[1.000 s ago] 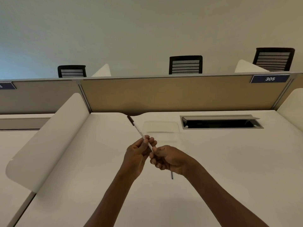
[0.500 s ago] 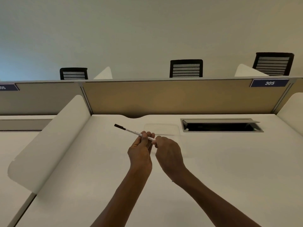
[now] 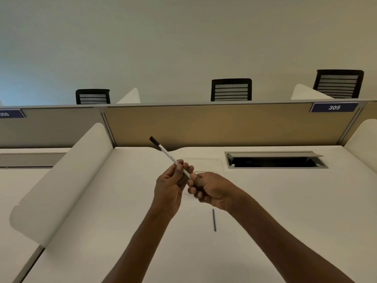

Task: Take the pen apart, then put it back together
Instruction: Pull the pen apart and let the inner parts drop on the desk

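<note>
White counter (image 3: 285, 211) is carrying a thin refill (image 3: 214, 219). Above it, left hand (image 3: 170, 185) and right hand (image 3: 212, 190) are each pinching the pen (image 3: 169, 157).

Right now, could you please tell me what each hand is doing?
Left hand: closed on the pen.
Right hand: closed at the pen's lower end.

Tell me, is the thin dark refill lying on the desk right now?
Yes, the refill lies on the desk, apart from both hands.
</note>
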The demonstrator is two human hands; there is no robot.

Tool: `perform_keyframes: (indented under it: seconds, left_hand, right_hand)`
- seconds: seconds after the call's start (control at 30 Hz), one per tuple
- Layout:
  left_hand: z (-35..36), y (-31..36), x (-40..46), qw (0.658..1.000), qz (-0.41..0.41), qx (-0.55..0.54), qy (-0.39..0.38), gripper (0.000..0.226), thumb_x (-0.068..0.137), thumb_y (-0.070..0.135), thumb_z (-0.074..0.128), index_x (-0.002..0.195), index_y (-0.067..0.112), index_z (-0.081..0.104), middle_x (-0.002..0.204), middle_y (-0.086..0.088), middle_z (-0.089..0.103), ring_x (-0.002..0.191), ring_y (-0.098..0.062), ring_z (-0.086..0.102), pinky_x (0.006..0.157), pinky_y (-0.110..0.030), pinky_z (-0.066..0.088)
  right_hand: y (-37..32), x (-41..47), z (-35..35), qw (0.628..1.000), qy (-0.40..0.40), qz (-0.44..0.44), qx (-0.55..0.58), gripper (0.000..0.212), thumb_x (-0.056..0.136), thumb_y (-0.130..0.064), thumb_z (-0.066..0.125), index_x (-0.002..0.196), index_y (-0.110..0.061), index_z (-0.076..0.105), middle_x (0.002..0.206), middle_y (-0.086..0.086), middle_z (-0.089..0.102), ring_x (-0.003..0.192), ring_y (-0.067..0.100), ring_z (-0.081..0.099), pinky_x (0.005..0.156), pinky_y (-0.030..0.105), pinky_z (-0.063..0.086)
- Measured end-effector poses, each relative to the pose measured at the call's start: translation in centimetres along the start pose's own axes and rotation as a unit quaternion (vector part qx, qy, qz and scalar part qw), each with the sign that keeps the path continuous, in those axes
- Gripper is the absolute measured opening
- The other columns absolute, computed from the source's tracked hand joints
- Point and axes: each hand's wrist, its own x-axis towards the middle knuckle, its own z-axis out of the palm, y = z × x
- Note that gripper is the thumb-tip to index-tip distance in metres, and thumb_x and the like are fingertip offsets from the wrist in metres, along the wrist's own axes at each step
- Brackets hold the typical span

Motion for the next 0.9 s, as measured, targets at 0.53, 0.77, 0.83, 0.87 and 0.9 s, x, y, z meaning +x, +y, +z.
perform_keyframes:
  seconds: [0.53, 0.77, 0.83, 0.87, 0.9]
  left_hand:
    - [1.2, -0.5, -0.4, 0.996, -0.04, -0.037, 0.072, 0.018, 0.098, 0.015, 0.051, 0.103, 0.004, 0.064, 0.097, -0.01, 0.065, 0.089, -0.018, 0.068, 0.07, -0.028, 0.057]
    - [0.8, 0.9, -0.1, 0.999, -0.04, 0.0, -0.024, 0.023, 0.088, 0.025, 0.059, 0.098, 0.008, 0.07, 0.09, -0.012, 0.069, 0.065, -0.018, 0.064, 0.055, -0.026, 0.055]
    - [0.9, 0.7, -0.2, 1.0, -0.002, -0.004, 0.019, 0.026, 0.084, 0.022, 0.061, 0.103, 0.007, 0.07, 0.09, -0.007, 0.073, 0.085, -0.02, 0.072, 0.07, -0.028, 0.059]
    - [1.1, 0.4, -0.3, 0.999, 0.013, -0.002, 0.043, 0.027, 0.084, 0.02, 0.061, 0.106, 0.006, 0.069, 0.089, -0.006, 0.074, 0.089, -0.02, 0.072, 0.074, -0.028, 0.06]
    - [1.4, 0.1, -0.5, 0.997, 0.023, 0.0, 0.067, 0.025, 0.087, 0.018, 0.06, 0.108, 0.005, 0.068, 0.088, -0.006, 0.074, 0.091, -0.02, 0.073, 0.077, -0.029, 0.06]
  right_hand:
    - [0.9, 0.6, 0.9, 0.947, 0.13, -0.121, -0.268, 0.032, 0.101, -0.02, 0.042, 0.085, -0.007, 0.066, 0.07, 0.007, 0.063, 0.057, 0.018, 0.053, 0.051, 0.026, 0.04]
    - [-1.6, -1.1, -0.6, 0.999, -0.053, 0.011, 0.006, 0.037, 0.104, -0.027, 0.039, 0.096, -0.004, 0.066, 0.075, 0.007, 0.066, 0.052, 0.01, 0.048, 0.048, 0.019, 0.04]
    - [-1.3, -0.8, 0.4, 0.999, 0.005, -0.015, -0.032, 0.036, 0.104, -0.029, 0.04, 0.081, -0.011, 0.061, 0.064, 0.001, 0.059, 0.047, 0.007, 0.042, 0.047, 0.017, 0.035]
    - [-1.1, -0.4, 0.9, 0.997, 0.048, -0.037, -0.057, 0.036, 0.104, -0.028, 0.04, 0.077, -0.013, 0.058, 0.061, 0.0, 0.055, 0.046, 0.007, 0.04, 0.047, 0.017, 0.034]
    - [-0.8, -0.1, 1.4, 0.99, 0.094, -0.06, -0.09, 0.036, 0.103, -0.026, 0.041, 0.073, -0.013, 0.058, 0.06, 0.0, 0.054, 0.046, 0.007, 0.041, 0.046, 0.017, 0.034]
